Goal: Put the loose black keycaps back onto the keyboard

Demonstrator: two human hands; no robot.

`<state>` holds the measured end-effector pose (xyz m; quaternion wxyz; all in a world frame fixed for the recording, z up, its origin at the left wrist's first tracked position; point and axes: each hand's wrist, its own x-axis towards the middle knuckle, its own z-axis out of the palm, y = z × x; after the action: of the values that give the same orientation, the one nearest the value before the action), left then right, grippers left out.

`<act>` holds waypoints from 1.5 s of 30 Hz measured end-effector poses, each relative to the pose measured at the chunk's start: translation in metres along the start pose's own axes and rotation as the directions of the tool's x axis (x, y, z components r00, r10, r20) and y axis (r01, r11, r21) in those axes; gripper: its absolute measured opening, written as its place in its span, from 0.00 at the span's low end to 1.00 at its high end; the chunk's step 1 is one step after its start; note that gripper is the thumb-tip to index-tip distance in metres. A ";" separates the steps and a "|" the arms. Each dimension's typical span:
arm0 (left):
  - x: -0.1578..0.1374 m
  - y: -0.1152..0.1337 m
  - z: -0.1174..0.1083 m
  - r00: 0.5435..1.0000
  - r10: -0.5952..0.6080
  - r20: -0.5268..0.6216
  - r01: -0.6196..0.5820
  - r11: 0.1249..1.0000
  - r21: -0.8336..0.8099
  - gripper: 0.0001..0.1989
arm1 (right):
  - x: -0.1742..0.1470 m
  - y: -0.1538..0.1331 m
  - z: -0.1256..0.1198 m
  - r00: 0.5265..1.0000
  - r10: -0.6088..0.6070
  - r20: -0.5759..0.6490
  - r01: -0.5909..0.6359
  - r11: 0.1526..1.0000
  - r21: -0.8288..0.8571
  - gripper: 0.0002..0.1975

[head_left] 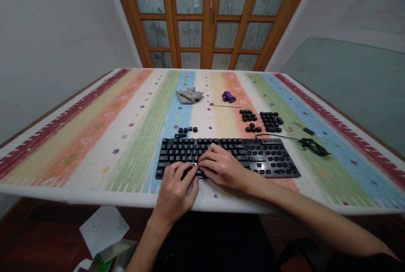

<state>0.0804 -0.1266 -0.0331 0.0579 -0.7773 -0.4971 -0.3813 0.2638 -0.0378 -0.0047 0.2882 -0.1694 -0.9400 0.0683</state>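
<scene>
A black keyboard (pixel 245 152) lies near the front edge of the table, and the keys at its right end are off, leaving bare sockets. My left hand (pixel 178 187) is closed over its front edge, fingers bent on the lower rows and thumb along the front. Above the bottom rows, my right hand (pixel 222 165) is pinched, its fingertips pressed together close to my left index finger. Whatever those fingertips hold is hidden. Several loose keycaps (pixel 185 131) sit just behind the keyboard. More keycaps are grouped in one block (pixel 270 121) and a smaller cluster (pixel 248 115) behind its right end.
A grey cloth (pixel 190 95) and a crumpled purple cloth (pixel 228 96) lie farther back, with a thin rod-like tool (pixel 225 106) between. On the right are a coiled black cable (pixel 313 147) and a small dark-handled tool (pixel 308 131). A striped tablecloth (pixel 133 137) covers the table.
</scene>
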 end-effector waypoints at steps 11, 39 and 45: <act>0.001 0.001 0.000 0.999 -0.019 0.039 0.019 1.000 0.004 0.13 | -0.006 -0.015 0.003 0.997 0.066 -0.035 -0.068 0.996 -0.064 0.08; -0.001 0.000 0.001 0.992 0.021 -0.124 -0.008 0.994 0.108 0.10 | 0.022 0.019 -0.006 0.969 0.245 -0.023 -0.246 0.968 -0.041 0.06; -0.005 -0.001 -0.002 0.995 0.030 -0.096 -0.021 0.996 0.088 0.07 | 0.052 0.073 0.008 0.912 0.404 0.074 -0.401 0.915 -0.051 0.08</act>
<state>0.0780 -0.1305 -0.0349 0.1204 -0.7609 -0.4999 -0.3958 0.2390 0.0487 -0.0011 0.2259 -0.3610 -0.8972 0.1170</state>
